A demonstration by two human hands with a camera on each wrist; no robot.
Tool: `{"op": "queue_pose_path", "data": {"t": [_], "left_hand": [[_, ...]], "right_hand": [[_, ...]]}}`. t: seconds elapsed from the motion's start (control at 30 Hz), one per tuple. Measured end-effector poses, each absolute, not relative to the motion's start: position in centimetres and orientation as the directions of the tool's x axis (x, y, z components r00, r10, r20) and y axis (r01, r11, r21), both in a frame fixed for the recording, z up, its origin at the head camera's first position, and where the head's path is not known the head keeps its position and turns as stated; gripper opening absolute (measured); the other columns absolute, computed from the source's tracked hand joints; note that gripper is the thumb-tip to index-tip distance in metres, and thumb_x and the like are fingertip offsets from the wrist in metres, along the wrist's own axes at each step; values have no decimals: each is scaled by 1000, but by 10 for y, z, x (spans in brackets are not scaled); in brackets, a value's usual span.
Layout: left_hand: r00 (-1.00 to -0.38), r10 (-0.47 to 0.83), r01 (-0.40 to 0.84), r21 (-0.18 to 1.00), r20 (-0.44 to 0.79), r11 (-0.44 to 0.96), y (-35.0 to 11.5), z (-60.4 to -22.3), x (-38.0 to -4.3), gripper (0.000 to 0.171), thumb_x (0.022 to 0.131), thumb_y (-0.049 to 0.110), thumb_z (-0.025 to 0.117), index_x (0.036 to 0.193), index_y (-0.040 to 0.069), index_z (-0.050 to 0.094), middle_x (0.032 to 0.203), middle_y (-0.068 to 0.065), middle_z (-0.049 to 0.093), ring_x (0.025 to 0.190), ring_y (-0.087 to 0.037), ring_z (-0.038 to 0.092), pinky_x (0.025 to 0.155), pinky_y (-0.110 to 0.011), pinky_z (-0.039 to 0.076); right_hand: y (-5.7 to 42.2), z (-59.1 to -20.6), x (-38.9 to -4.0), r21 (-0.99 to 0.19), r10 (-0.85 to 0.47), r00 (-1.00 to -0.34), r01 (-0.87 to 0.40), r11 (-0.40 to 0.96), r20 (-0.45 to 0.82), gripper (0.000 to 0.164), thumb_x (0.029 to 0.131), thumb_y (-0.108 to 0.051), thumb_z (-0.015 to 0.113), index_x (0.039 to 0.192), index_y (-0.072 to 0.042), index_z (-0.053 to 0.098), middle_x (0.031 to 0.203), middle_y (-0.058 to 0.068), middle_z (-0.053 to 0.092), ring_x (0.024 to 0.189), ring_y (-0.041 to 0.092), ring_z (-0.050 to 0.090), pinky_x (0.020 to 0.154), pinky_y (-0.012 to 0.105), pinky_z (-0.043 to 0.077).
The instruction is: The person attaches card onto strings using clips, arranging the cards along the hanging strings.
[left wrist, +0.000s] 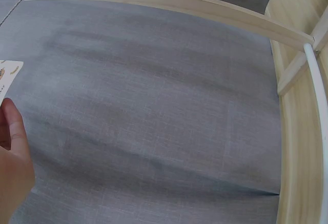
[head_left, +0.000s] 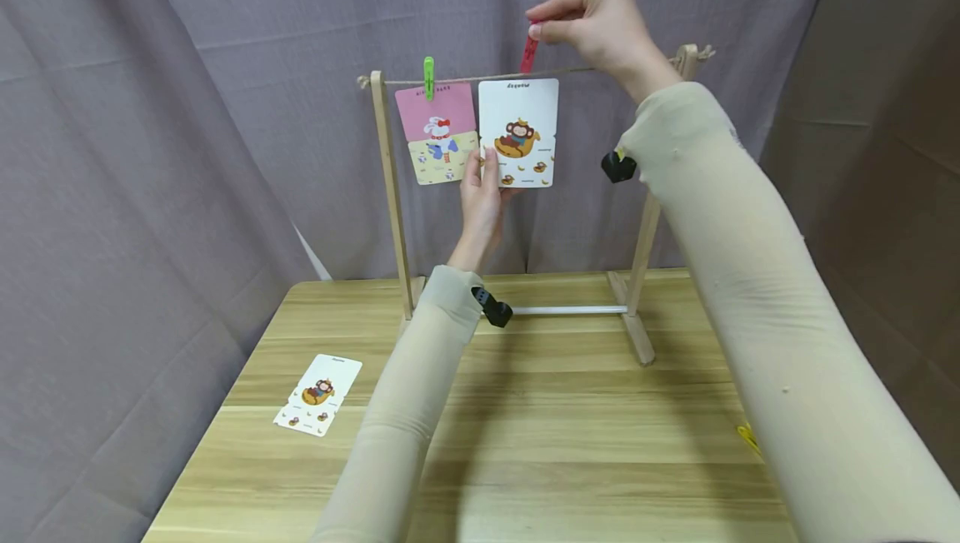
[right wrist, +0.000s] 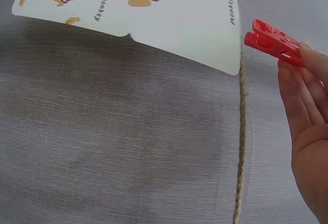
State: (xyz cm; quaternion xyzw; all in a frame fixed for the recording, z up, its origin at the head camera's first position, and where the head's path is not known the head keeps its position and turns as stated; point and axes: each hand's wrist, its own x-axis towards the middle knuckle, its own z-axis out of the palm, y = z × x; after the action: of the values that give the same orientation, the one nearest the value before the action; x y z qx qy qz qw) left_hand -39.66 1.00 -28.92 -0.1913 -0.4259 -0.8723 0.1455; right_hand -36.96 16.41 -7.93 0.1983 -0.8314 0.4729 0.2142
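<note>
My left hand (head_left: 483,208) pinches the lower left edge of a white monkey card (head_left: 519,106), its top edge level with the rope (head_left: 573,70). Above that card, my right hand (head_left: 600,22) pinches a red clothespin (head_left: 529,53) between thumb and fingers, its lower end close over the rope. In the right wrist view the red clothespin (right wrist: 274,42) has its tips parted, beside the card's top edge. A pink and yellow rabbit card (head_left: 441,114) hangs to the left, clipped to the rope by a green clothespin (head_left: 429,77).
The rope runs between two wooden posts (head_left: 392,193) of a stand joined by a white bar (head_left: 570,310). A second monkey card (head_left: 321,393) lies on the table (head_left: 570,443) at left. A yellow clothespin (head_left: 748,438) is partly hidden by my right sleeve. Grey curtains hang behind.
</note>
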Motion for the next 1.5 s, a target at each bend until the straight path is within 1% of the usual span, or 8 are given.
{"op": "queue_pose_path", "data": {"t": [0.13,0.23,0.5,0.7,0.97,1.3,1.5], "left_hand": [[-881,-89,422,687,464,-591,10,-289,-395,23,107,29,48,119,12,58,104,-4,67,85,-17,68,69,-28,58],[-879,-82,422,687,469,-592,11,-288,-394,23,107,30,48,119,13,58,105,-5,68,86,-17,68,70,-28,58],[-879,-81,417,675,471,-608,12,-286,-393,24,108,29,47,122,12,58,104,-4,67,85,-17,68,68,-26,58],[-884,-76,406,674,462,-618,12,-287,-392,21,108,30,47,118,15,59,103,-4,67,84,-17,68,67,-26,57],[-892,-75,389,674,445,-628,10,-288,-393,19,108,29,48,115,16,59,103,-5,68,84,-17,69,67,-26,58],[-888,-82,400,674,452,-622,9,-287,-393,19,108,28,47,114,14,58,102,-5,68,83,-18,69,67,-27,58],[-891,-82,396,678,446,-619,9,-287,-393,18,107,29,48,114,16,59,103,-4,69,84,-17,69,66,-27,58]], "right_hand": [[163,-82,-369,-700,-148,-843,-516,494,517,31,90,-24,78,117,-10,76,105,-6,74,96,8,65,82,23,46],[163,-83,-368,-698,-158,-848,-511,502,506,31,91,-26,77,118,-10,75,105,-5,73,98,9,65,84,23,46],[161,-85,-370,-708,-184,-855,-507,492,484,30,90,-24,78,116,-8,75,104,-5,73,96,8,64,83,22,47],[160,-89,-373,-710,-197,-864,-495,501,464,33,90,-24,78,118,-7,75,102,-5,73,93,8,65,84,23,49],[157,-92,-374,-727,-208,-876,-479,492,436,34,89,-24,79,118,-7,74,99,-5,74,96,12,68,84,21,52],[157,-92,-373,-722,-223,-871,-489,490,438,35,91,-24,77,119,-5,73,102,-2,72,95,11,66,87,24,51],[158,-94,-373,-720,-240,-868,-495,485,435,34,92,-23,76,120,-4,71,100,-3,71,96,12,65,89,25,51]]}}
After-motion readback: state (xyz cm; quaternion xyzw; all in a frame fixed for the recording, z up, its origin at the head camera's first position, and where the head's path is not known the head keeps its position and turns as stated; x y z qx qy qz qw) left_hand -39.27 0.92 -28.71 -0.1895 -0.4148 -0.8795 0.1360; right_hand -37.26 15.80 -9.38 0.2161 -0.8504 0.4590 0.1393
